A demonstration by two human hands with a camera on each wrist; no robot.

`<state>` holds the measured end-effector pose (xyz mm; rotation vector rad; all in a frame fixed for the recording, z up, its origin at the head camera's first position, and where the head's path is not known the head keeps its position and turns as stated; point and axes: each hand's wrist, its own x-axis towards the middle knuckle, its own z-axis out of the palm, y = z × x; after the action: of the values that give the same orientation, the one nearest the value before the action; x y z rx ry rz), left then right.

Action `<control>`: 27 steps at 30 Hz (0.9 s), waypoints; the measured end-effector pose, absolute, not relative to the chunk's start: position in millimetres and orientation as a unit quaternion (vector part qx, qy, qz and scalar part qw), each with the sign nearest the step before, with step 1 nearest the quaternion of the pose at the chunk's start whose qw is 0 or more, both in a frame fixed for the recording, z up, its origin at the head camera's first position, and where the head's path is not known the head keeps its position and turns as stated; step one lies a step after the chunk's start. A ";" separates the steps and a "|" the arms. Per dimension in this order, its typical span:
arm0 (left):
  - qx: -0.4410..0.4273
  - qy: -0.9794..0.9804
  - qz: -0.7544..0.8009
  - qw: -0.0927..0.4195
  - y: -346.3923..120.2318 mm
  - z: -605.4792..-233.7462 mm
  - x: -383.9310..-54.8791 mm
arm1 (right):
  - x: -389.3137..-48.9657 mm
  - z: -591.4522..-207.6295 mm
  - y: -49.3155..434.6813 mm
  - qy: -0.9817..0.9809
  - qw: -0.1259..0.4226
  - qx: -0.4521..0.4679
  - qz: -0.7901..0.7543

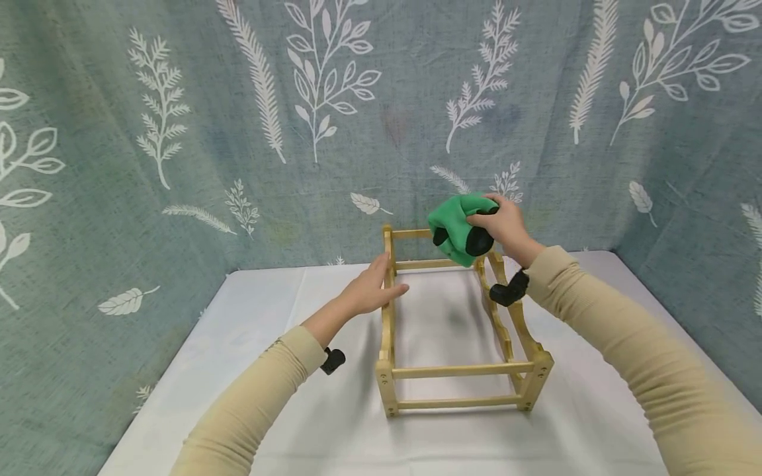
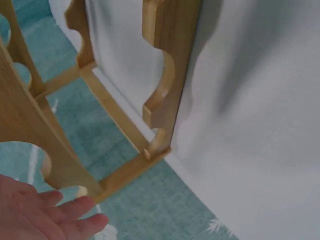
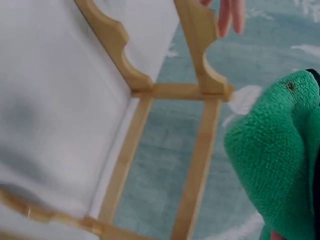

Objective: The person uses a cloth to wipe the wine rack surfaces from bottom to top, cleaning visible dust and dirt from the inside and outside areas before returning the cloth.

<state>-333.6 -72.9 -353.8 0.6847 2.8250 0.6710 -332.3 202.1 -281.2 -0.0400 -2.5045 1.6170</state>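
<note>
My right hand [image 1: 505, 228] grips a bunched green fleecy cloth [image 1: 454, 225] with black patches, held up above the far end of a wooden rack [image 1: 464, 371]. In the right wrist view the cloth [image 3: 272, 150] shows a fuzzy pile and a small dark spot. My left hand [image 1: 370, 291] is at the rack's left side with fingers extended and thumb apart. The left wrist view shows that hand [image 2: 47, 215] holding nothing, close to the scalloped side rail [image 2: 30, 115]; whether it touches the wood I cannot tell.
The rack stands on a white-covered table [image 1: 286, 423], with crossbars at both ends and notched rails along its sides. A grey-green curtain [image 1: 393, 119] with white leaf prints hangs behind the table and down both sides. Each wrist wears a black camera strap [image 1: 510, 289].
</note>
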 end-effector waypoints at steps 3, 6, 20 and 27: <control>0.250 0.943 0.212 0.061 -80.7 -350.6 -320.3 | -315.0 -276.3 218.5 -0.839 0.080 0.000 0.538; 0.268 0.942 0.196 0.047 -88.2 -347.3 -304.9 | -297.1 -275.5 235.1 -0.843 0.081 0.008 0.532; 0.292 0.928 0.221 0.064 -96.2 -347.7 -231.9 | -225.0 -306.8 322.3 -0.871 0.090 -0.050 0.480; 0.279 0.924 0.251 0.065 -104.7 -351.6 -223.6 | -201.6 -357.8 352.5 -0.880 0.070 -0.061 0.465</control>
<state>-223.6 -104.7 -351.6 0.8428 2.7895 0.7589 -201.6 352.5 -357.8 -0.1823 -2.6487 1.4003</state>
